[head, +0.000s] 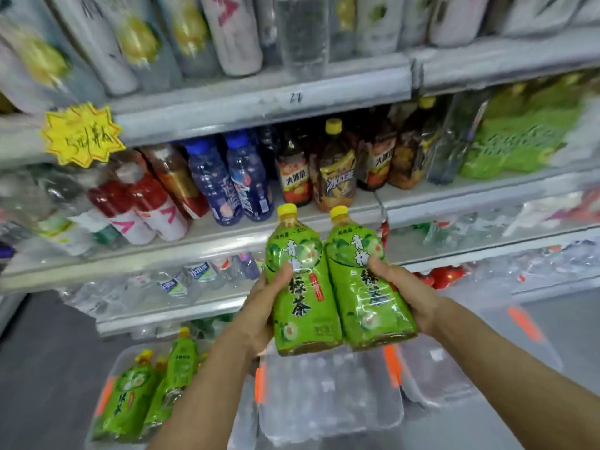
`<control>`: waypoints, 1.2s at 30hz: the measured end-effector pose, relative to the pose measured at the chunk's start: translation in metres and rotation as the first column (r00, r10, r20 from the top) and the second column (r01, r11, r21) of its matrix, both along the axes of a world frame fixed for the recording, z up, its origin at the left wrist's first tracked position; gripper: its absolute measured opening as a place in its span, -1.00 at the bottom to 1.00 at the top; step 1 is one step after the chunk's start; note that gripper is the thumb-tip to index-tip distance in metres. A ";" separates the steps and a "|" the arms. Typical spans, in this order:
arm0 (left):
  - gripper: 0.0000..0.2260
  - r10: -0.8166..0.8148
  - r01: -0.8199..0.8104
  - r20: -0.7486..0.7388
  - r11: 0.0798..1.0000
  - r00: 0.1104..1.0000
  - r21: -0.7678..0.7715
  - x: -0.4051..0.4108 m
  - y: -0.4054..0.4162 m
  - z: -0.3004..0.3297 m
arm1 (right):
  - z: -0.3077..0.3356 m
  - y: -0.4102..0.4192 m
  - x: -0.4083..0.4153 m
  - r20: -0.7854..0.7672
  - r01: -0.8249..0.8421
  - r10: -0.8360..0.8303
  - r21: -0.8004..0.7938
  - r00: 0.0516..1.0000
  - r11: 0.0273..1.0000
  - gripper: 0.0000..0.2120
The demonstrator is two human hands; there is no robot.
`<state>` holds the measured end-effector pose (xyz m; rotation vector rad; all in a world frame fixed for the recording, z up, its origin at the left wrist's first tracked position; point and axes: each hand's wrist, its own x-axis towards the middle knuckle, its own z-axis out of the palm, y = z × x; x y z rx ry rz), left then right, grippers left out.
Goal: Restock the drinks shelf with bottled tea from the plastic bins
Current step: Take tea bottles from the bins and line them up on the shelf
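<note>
I have two green tea bottles up in front of the shelves, side by side and touching along their labels, both tilted with their yellow caps pointing up toward the middle shelf. The left bottle sits in my left hand, whose thumb curls across the label while the palm cups it from the outer side; the right bottle is gripped by my right hand the same way, thumb on the front of the label. Just above the caps stands the middle shelf, where dark tea bottles with yellow caps stand beside blue-capped drink bottles and red and white bottles further left. A yellow starburst price tag hangs from the shelf edge above. Below my arms, on the floor, a clear plastic bin on the left holds more green tea bottles, and another clear bin lies beside it under my wrists.
</note>
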<state>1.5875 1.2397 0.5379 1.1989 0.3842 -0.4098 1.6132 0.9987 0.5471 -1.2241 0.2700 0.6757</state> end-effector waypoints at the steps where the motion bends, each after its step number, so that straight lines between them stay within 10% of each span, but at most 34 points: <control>1: -0.19 0.017 -0.017 0.028 1.000 0.999 0.009 0.002 -0.005 0.018 | 0.017 -0.002 0.000 0.039 0.019 -0.018 -0.010 0.999 1.000 -0.17; 8: -0.03 0.032 -0.054 0.287 0.996 0.957 0.069 0.014 -0.041 0.120 | 0.114 -0.034 -0.004 0.293 0.167 -0.145 -0.050 0.945 0.985 -0.03; 13: -0.25 0.014 -0.033 0.455 0.999 0.890 0.034 0.027 -0.072 0.185 | 0.177 -0.067 0.007 0.492 0.126 -0.138 0.058 0.860 0.990 -0.55; 17: -0.31 0.016 -0.033 0.550 0.999 0.835 0.020 0.042 -0.103 0.231 | 0.232 -0.105 0.025 0.631 0.058 -0.078 0.052 0.771 0.997 -0.51; 36: -0.15 0.192 -0.236 0.710 0.971 0.678 -0.038 0.150 -0.343 0.412 | 0.471 -0.341 0.182 0.906 0.017 -0.016 0.010 0.422 1.000 -0.68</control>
